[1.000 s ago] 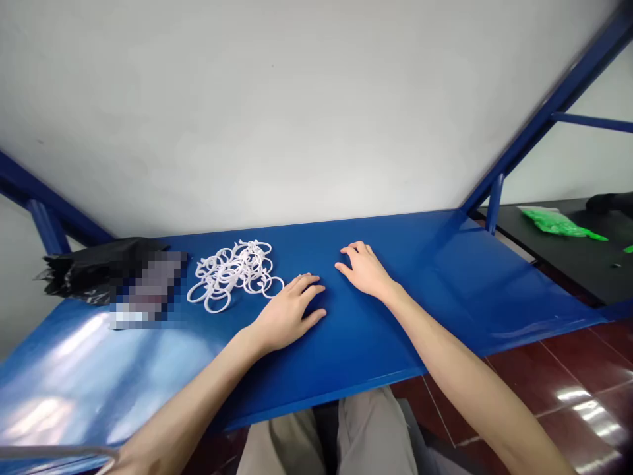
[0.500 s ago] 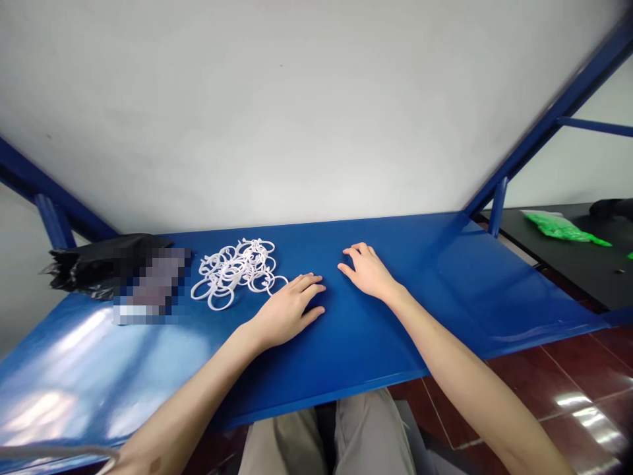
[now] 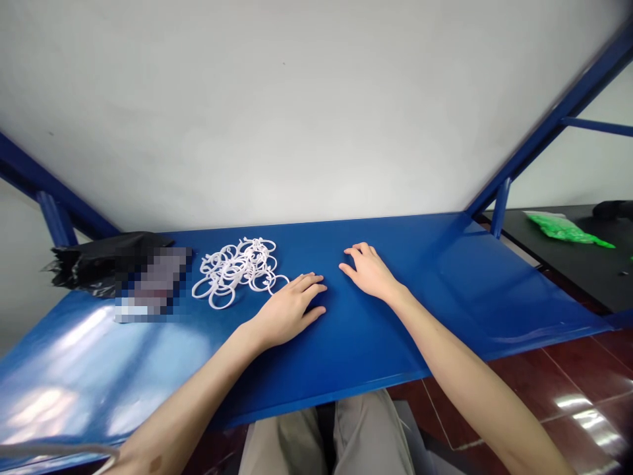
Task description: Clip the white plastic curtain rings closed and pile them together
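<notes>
My left hand lies flat on the blue metal shelf, fingers stretched out and empty. Its fingertips sit just right of a heap of several white plastic rings; the nearest ring almost touches them. My right hand rests palm down a little further back and to the right, fingers spread, holding nothing. Both forearms reach in from the near edge.
A black plastic bag lies at the shelf's back left beside a blurred patch. Blue frame posts rise at the right and left. Beyond the right post a black table carries a green bag. A white wall stands behind.
Both hands stay flat in place. The view has shifted slightly, so the rings and bag sit a little further right in the picture.
</notes>
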Demonstrator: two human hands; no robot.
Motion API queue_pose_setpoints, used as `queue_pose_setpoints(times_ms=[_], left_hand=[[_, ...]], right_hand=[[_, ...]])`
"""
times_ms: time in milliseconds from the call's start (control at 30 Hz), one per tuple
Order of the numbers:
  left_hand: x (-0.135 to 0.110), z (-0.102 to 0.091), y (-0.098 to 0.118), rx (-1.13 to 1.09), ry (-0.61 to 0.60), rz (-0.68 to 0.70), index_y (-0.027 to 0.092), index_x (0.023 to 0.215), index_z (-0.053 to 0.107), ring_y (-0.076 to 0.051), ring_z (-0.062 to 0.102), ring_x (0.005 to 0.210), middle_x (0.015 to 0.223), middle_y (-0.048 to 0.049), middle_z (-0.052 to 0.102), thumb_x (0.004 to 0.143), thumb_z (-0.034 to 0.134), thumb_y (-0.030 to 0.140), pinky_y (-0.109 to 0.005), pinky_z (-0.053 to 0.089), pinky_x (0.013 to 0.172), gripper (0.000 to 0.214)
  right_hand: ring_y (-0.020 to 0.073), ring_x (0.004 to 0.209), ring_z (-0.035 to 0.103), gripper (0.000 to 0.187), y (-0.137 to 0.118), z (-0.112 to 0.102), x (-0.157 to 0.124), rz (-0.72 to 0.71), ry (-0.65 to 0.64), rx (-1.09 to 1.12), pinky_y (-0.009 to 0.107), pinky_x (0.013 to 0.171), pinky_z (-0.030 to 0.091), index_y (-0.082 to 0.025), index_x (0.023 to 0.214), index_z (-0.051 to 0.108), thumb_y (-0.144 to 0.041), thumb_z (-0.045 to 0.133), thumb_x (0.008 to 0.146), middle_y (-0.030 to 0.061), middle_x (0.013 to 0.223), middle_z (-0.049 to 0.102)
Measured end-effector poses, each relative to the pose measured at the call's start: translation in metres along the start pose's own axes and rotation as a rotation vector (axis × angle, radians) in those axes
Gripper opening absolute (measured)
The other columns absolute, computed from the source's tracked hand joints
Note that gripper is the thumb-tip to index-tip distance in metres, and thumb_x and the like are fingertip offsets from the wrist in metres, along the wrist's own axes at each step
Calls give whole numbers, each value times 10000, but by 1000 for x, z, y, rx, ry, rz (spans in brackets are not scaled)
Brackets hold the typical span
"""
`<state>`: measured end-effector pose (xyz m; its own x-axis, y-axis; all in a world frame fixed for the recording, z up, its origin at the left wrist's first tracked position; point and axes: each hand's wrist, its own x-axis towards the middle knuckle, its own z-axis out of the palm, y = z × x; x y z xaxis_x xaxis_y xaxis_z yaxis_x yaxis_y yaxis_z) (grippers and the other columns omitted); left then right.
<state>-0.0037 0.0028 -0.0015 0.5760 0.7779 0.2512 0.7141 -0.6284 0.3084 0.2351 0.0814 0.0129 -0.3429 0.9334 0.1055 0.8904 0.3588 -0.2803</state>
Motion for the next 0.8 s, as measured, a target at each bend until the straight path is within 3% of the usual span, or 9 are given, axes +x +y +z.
queue_pose_setpoints(times_ms=[267,400,500,600,700,800], left_hand=[[0,-1,1,16,10,22,225,1340,610,-287,513,1419,1494,-107,578,999,578,369,-503,460,1168,372],[3,-8,0,100,62,27,209,1205,669,-258,638,1162,1266,-108,686,1009,545,309,-448,553,986,252],[3,-19,-6,264,191,-79,193,1066,703,-259,623,954,1003,-105,692,1016,488,267,-436,537,856,233],[-1,-28,-16,438,273,-218,182,1082,710,-302,591,1000,1023,-129,674,973,469,207,-463,496,869,265],[-7,-30,-26,536,212,-281,178,1092,717,-342,565,1078,1135,-151,656,883,526,179,-485,471,895,283],[-9,-29,-30,577,143,-305,173,980,730,-359,557,1074,1138,-162,658,906,526,217,-494,456,872,221]], right_hand=[[363,1365,495,486,-2,-1,-1,6,-8,-6,512,1126,444,-138,1413,583,-421,501,1026,208,1438,523],[366,1361,498,489,0,0,0,-2,-5,-1,524,1122,448,-142,1409,586,-429,498,1023,209,1438,524],[362,1353,510,479,2,1,0,-11,0,9,531,1108,464,-170,1404,593,-439,496,1020,197,1432,529],[368,1356,507,487,3,1,0,-13,-8,17,538,1106,469,-170,1410,589,-443,487,1021,198,1437,528],[369,1372,497,500,2,-1,-1,-9,-22,17,533,1117,464,-157,1422,582,-443,483,1024,202,1449,521],[371,1376,492,508,1,-2,-1,-10,-29,13,535,1124,458,-146,1431,575,-439,479,1028,207,1457,517]])
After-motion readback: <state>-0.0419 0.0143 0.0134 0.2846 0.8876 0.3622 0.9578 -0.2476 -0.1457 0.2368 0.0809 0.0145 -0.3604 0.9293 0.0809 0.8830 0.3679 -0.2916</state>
